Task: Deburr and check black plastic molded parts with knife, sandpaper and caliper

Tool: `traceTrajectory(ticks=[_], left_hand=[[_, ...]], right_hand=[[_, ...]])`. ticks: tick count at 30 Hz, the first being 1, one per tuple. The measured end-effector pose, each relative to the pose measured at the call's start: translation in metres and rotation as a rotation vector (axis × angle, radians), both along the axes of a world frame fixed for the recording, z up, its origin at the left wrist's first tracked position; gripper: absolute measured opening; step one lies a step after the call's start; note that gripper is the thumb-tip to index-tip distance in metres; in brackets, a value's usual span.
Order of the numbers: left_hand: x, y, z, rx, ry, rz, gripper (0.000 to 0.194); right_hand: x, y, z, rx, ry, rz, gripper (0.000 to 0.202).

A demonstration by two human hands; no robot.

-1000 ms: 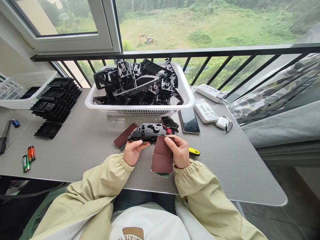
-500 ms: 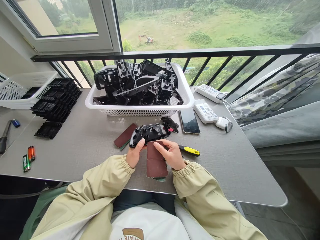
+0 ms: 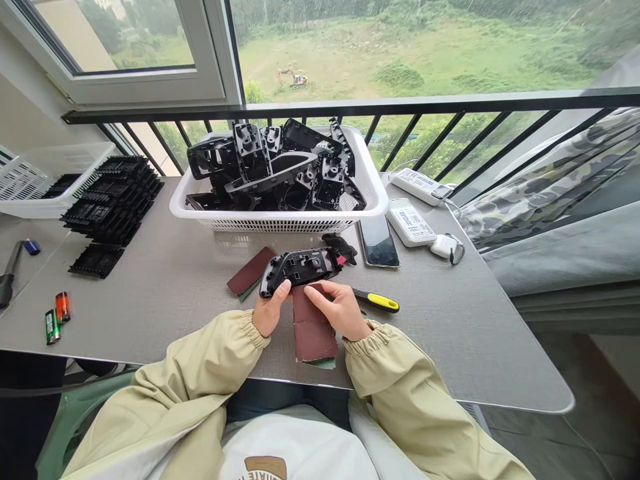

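My left hand (image 3: 271,310) is closed on the near left end of a black plastic housing (image 3: 303,267), its thumb on the edge. The housing is held tilted above the table, its ribbed inner side showing. In my right hand (image 3: 344,308) a folded sheet of reddish-brown sandpaper (image 3: 315,333) is pinched, thumb on top, against the housing's near edge. The fingers beneath the sheet are hidden. Behind the left hand a second piece of sandpaper (image 3: 250,272) lies on the table. A tool with a yellow and black handle (image 3: 383,302) lies right of my right hand, partly covered.
A white basket (image 3: 280,217) heaped with black plastic parts stands at the back. Stacked black parts (image 3: 113,200) and another white basket (image 3: 85,183) are at left, batteries (image 3: 63,307) nearer. A phone (image 3: 379,242), white boxes (image 3: 413,223) and a black crumpled item (image 3: 341,248) lie right of centre.
The sandpaper and my right hand have shifted slightly toward me and to the left along the housing's edge. My left hand and the housing have barely moved.
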State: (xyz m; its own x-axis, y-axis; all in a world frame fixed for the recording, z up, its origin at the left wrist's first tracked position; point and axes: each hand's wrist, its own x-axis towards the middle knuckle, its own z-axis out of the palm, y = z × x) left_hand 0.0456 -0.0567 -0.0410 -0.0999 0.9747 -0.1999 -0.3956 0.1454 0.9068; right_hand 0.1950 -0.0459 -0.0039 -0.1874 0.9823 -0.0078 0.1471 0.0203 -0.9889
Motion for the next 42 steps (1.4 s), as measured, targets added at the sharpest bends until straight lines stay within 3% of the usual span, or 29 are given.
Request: traceTrajectory(ticks=[4, 9, 12, 16, 20, 27, 31, 34, 42], left_hand=[[0.002, 0.005, 0.011, -0.002, -0.067, 0.025, 0.04], [0.0, 0.015, 0.025, -0.076, -0.185, 0.07, 0.042], [-0.003, 0.016, 0.026, -0.093, -0.232, 0.061, 0.041], [-0.002, 0.012, 0.023, -0.079, -0.165, 0.011, 0.036], [0.0, 0.009, 0.02, -0.045, -0.026, -0.031, 0.032], [-0.001, 0.008, 0.008, 0.005, -0.024, -0.231, 0.029], [-0.004, 0.007, 0.0, 0.035, 0.05, -0.159, 0.028], [-0.005, 0.006, 0.004, 0.053, 0.107, -0.087, 0.028], [-0.006, 0.001, 0.02, 0.147, 0.338, -0.181, 0.035]], right_hand=[[0.005, 0.002, 0.002, -0.018, 0.023, -0.021, 0.029], [0.015, 0.008, 0.005, -0.092, 0.225, -0.293, 0.03], [0.016, 0.009, 0.006, -0.136, 0.326, -0.376, 0.031], [0.014, 0.006, 0.004, -0.122, 0.301, -0.347, 0.032], [0.01, 0.001, -0.001, -0.063, 0.23, -0.218, 0.031], [0.006, -0.001, -0.001, -0.015, 0.142, -0.111, 0.025], [0.006, 0.002, 0.001, 0.013, 0.072, -0.12, 0.027], [0.005, 0.002, 0.002, 0.032, 0.035, -0.098, 0.029], [0.002, 0.001, 0.002, 0.026, -0.036, -0.061, 0.03]])
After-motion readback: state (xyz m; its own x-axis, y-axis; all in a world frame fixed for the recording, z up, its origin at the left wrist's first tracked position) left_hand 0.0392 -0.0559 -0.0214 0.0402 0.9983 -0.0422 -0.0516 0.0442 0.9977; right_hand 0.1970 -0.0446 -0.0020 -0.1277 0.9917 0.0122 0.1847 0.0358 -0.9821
